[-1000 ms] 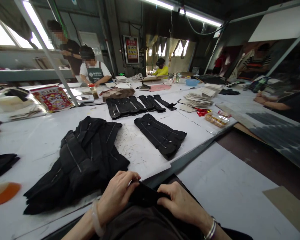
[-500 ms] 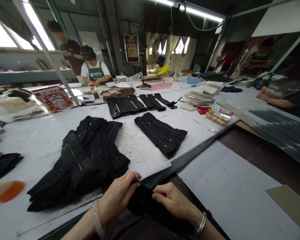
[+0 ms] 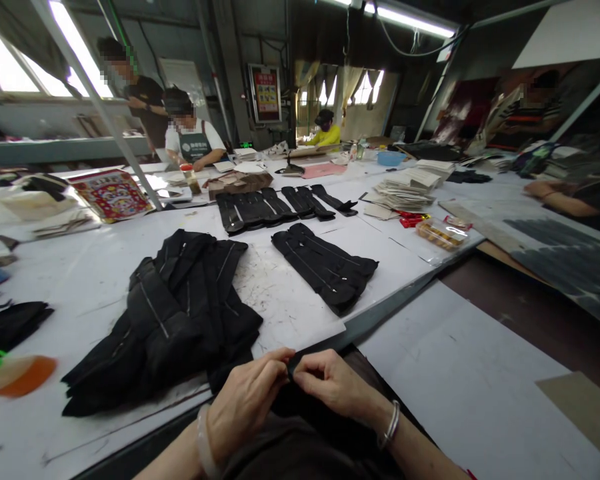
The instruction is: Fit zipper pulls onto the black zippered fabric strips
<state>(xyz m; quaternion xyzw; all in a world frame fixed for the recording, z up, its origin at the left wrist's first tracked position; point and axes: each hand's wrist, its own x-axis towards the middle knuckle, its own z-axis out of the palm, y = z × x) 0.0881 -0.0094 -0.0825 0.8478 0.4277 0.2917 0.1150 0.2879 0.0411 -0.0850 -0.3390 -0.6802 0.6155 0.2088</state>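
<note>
At the table's near edge, my left hand (image 3: 253, 393) and my right hand (image 3: 333, 381) pinch the same piece of black fabric (image 3: 300, 407), their fingertips almost meeting. Its lower part hangs over my lap and blends with dark clothing, so its full shape is hidden. Just beyond my left hand lies a heaped pile of black fabric pieces with zips (image 3: 180, 307). Ahead of my right hand is a flatter stack of black zipped pieces (image 3: 325, 267). A row of similar black pieces (image 3: 265, 208) lies farther back.
A bottle of orange liquid (image 3: 25, 375) lies at the left. Paper stacks (image 3: 400, 190), a plastic food box (image 3: 441, 235) and a blue basin (image 3: 389, 159) are on the white table (image 3: 300, 320). A metal pole (image 3: 97, 100) rises at the left. Several people work around the table.
My hands have come closer together on the black fabric, the right one moving left and up a little. The view has shifted slightly.
</note>
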